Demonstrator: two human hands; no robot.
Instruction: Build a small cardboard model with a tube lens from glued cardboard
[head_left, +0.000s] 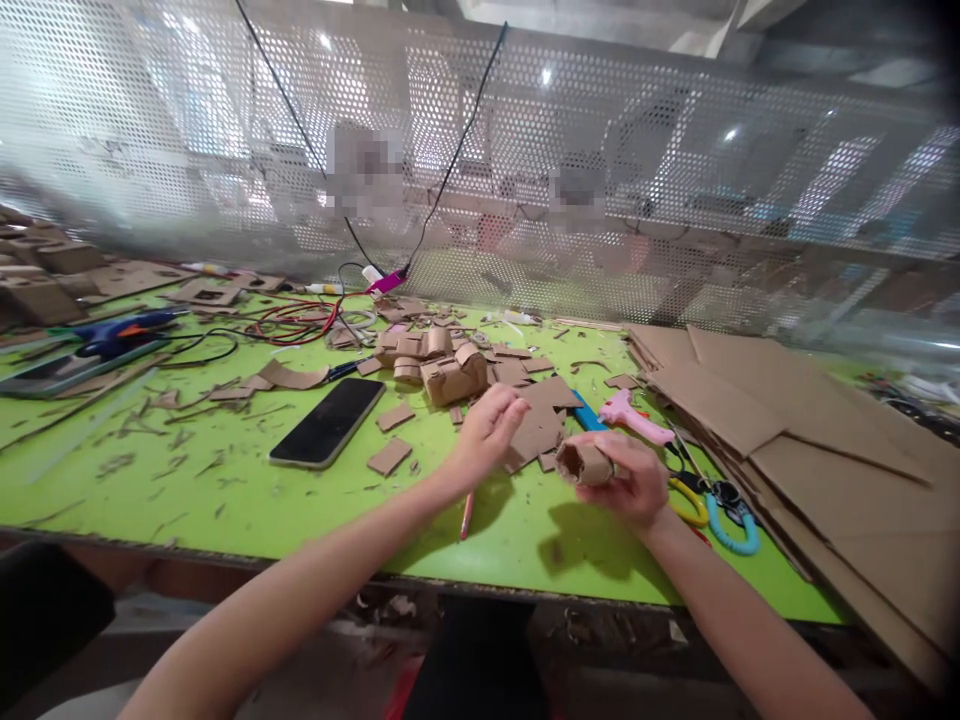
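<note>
The right hand (637, 480) grips a rolled cardboard tube (589, 463) near the table's (225, 500) front edge; the left hand (487, 430) hovers beside it, fingers loosely curled, empty. Shaping seems underway.

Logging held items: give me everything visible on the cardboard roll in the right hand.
The cardboard roll is a short tube of plain brown cardboard, apparently curled from a flat strip. Its open end faces left, toward the left hand, showing a dark hollow and a rough, uneven rim. It lies roughly level, held above the green table in the right hand, whose fingers wrap its far part. The left hand is close but apart from it. Nothing else touches it.
</note>
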